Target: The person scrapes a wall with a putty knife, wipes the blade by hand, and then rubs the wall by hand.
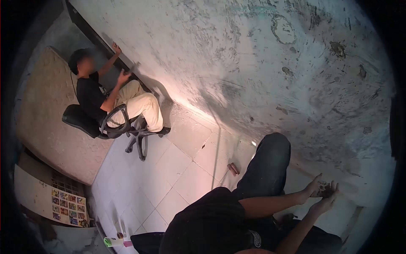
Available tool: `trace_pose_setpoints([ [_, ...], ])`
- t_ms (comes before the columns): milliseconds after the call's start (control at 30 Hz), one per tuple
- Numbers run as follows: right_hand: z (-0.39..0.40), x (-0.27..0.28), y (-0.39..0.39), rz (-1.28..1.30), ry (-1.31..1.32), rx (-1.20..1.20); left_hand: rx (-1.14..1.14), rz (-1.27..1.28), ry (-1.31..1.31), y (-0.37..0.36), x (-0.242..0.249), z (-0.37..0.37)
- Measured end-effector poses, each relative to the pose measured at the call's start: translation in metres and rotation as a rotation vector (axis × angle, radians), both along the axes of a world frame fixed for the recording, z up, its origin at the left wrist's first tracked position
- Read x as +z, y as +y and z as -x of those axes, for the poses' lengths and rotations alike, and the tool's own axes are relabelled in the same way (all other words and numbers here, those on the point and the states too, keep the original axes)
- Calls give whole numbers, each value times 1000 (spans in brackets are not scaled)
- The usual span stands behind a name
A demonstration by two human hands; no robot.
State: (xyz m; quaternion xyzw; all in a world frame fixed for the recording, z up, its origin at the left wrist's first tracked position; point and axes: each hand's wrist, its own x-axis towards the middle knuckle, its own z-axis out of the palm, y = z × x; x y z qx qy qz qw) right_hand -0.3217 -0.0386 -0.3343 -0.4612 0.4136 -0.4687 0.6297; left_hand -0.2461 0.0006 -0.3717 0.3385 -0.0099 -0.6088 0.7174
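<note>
Both of my hands are held together at the right, in front of my bent knee and near the foot of the wall. My left hand [315, 186] is cupped, its thumb standing apart. Against it from below comes my right hand [325, 203], with its fingers curled up. Small dark bits or a dark lump show between the fingers, too small to identify. My jeans-clad knee [272, 158] rises beside my forearms. A small brown block-like object [233, 169] lies on the tiles near that knee.
A rough, patchy plastered wall [253, 63] runs along the top and right. Another person [91, 93] sits on a black wheeled office chair [80, 120], a hand raised to the wall. A mattress [55, 114] leans behind them. A cup [109, 241] lies at the lower left.
</note>
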Motion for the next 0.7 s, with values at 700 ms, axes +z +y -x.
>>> trace_pose_setpoints([
  [700,-14,6,16,80,111,121,348,-125,-162,14,12,-27],
])
